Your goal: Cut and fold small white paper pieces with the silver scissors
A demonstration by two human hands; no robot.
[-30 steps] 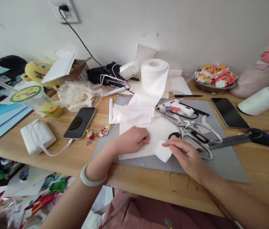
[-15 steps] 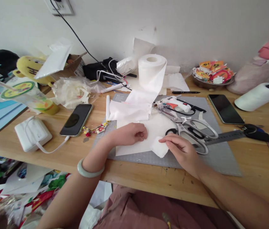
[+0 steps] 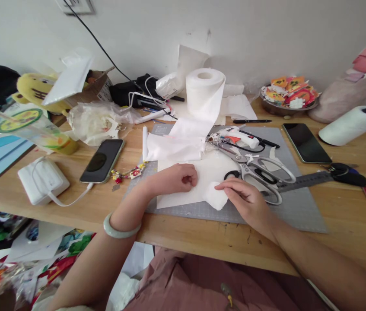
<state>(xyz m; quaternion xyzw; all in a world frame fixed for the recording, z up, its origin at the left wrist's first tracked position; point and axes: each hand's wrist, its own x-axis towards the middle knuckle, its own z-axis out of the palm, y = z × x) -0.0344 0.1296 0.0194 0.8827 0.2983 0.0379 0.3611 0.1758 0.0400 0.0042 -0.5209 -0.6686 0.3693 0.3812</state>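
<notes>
Still pinching white scrap (image 3: 215, 199) betw. thumb & fingertips of R hand (image 3: 246, 201), just R of & below centre of frame, same grip as 1 sec ago; slid slightly up & left in view, prob. from head mvmt only, so likely a pause in handling the scrap rather than progress. Reaching in from lower right w/ R wrist near mat edge, fingers pointing L. Coming from lower left w/ L hand (image 3: 178, 179) loosely curled over white sheet (image 3: 173, 201), apart from scrap; can't tell if gripping anything inside, palm being hidden. Beyond, on grey mat (image 3: 299, 211) R of centre: open scissors (image 3: 243, 166), then glue gun (image 3: 246, 137). Farther, upper centre: upright paper roll (image 3: 202, 97); upper right: full bowl (image 3: 273, 107), before wall.
</notes>
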